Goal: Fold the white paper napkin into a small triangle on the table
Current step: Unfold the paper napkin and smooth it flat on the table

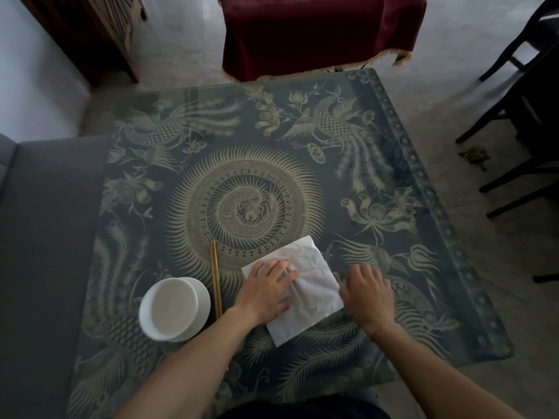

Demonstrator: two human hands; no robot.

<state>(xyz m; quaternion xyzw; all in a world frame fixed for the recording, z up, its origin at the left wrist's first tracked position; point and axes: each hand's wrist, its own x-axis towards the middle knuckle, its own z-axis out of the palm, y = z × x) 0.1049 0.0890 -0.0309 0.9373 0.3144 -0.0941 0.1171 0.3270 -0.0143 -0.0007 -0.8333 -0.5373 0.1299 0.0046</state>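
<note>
The white paper napkin point(311, 285) lies flat as a tilted square on the patterned table point(257, 182), near its front edge. My left hand point(266, 290) rests palm down on the napkin's left half, fingers spread and pressing on the paper. My right hand point(369, 293) sits at the napkin's right corner, fingers curled down onto the table at the paper's edge; whether it pinches the corner is hidden by the hand.
A white bowl point(174, 308) stands left of my left hand, with a pair of wooden chopsticks point(216, 279) lying between bowl and napkin. A grey sofa point(45, 237) borders the table's left side. Dark chairs point(520, 122) stand at the right.
</note>
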